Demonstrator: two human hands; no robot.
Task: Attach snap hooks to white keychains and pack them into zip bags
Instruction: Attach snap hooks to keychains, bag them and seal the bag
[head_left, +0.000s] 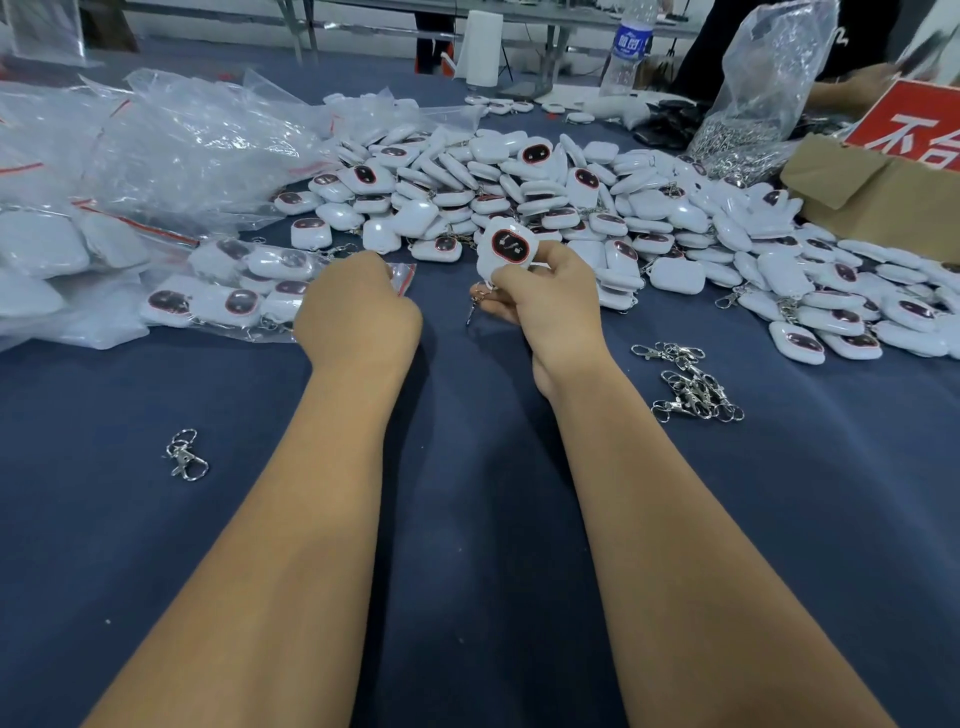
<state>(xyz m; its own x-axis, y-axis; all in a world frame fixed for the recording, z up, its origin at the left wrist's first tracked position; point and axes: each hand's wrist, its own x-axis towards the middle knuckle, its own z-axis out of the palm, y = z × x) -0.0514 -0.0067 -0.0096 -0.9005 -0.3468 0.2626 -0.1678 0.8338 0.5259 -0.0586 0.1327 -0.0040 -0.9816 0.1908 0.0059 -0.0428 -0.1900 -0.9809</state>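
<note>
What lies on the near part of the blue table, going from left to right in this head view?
Lone snap hook → left hand at a zip bag → right hand holding a white keychain → small heap of snap hooks.

keychain (506, 248) in my right grip: white, black oval face ringed red
zip bag (236, 291) at my left grip: clear, red seal strip
snap hooks (693, 384) right of my grip: silver
table (467, 519): dark blue cloth

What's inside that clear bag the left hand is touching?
The zip bag holds several white keychains with dark oval faces, some metal hooks showing. The left hand covers its red-striped opening, so whether it's sealed can't be seen.
</note>
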